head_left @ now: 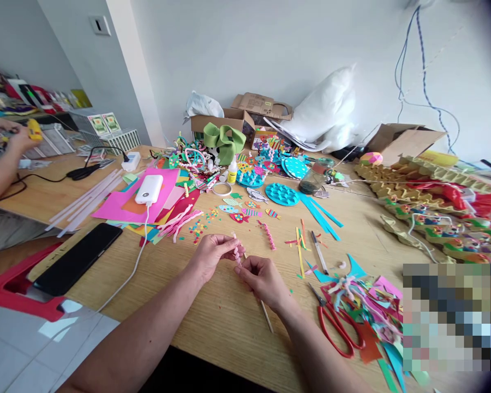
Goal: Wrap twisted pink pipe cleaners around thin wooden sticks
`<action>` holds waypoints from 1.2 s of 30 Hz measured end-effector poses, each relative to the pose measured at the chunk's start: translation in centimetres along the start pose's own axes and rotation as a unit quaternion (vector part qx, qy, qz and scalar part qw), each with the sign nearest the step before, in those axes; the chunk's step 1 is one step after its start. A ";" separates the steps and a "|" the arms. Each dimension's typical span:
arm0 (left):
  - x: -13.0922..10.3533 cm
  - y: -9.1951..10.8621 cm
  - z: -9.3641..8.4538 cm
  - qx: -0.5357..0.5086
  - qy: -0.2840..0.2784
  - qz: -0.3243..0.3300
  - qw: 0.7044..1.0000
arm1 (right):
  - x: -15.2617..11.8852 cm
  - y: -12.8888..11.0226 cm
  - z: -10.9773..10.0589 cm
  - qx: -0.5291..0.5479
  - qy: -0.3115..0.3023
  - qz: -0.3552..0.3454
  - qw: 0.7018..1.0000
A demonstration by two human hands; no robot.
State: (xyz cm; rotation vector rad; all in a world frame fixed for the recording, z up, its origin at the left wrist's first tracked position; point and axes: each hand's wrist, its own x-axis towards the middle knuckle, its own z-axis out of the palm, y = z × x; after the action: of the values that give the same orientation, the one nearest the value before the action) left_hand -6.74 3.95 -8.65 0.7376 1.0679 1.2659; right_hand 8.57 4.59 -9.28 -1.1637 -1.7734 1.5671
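A light pink twisted strip [237, 255] is pinched between my two hands near the table's front. My left hand [213, 255] closes its thumb and fingers on the strip's upper part. My right hand [262, 278] holds the lower end, fingers pressed together. A thin wooden stick [265, 317] slants beneath my right hand, its near end showing on the table. Just beyond my hands lies a darker pink coiled strip [268, 237]. Colourful paper fish [251, 213] are spread farther back, beside a blue bumpy disc [282, 194].
Red-handled scissors [340, 333] and paper scraps [382, 305] lie at the right, with a pen [319, 253] behind. At left are a black phone [78, 257] and a white power bank [149, 189] with a cable. Another person's hand [22, 136] shows at far left.
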 end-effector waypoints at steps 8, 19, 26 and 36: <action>0.0 -0.1 0.3 -0.005 0.022 0.008 1.000 | 0.0 0.2 0.3 -0.090 0.043 -0.042 0.994; 0.0 -0.1 0.4 -0.062 0.013 0.001 0.998 | 0.0 0.3 0.4 -0.074 0.048 -0.034 0.996; -0.3 0.2 0.3 -0.040 -0.063 -0.029 0.997 | 0.1 -0.1 -0.6 -0.034 0.041 -0.039 0.998; -0.8 -0.2 1.0 0.090 -0.118 -0.072 0.986 | 0.2 -1.0 -2.1 0.158 0.118 -0.016 0.980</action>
State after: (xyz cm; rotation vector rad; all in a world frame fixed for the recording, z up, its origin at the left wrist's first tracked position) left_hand -5.69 3.23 -8.29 0.9066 1.0292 0.9408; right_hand 9.91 5.95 -7.94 -1.1057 -1.3286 1.5513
